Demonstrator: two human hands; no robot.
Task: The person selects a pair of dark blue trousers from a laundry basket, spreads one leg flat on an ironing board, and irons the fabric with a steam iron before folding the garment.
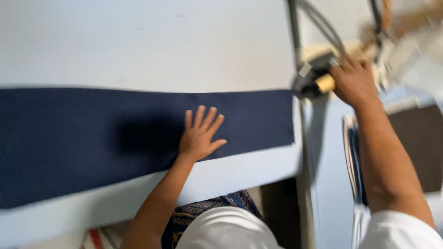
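A long strip of dark navy cloth [92,133] lies flat across a white padded table [147,46]. My left hand [199,135] rests palm down on the cloth near its right end, fingers spread. My right hand [354,80] is off the table's right edge, closed around a handle with a yellow-tan grip on a dark tool [314,76], which looks like an iron. A cable [323,25] runs up from that tool. The frame is blurred there.
A metal bar [293,37] marks the table's right edge. Beside it stands a pale blue surface [330,184] with a dark brown panel [420,143] and a stack of folded fabric edges [353,157]. A patterned blue garment [203,212] covers my lap.
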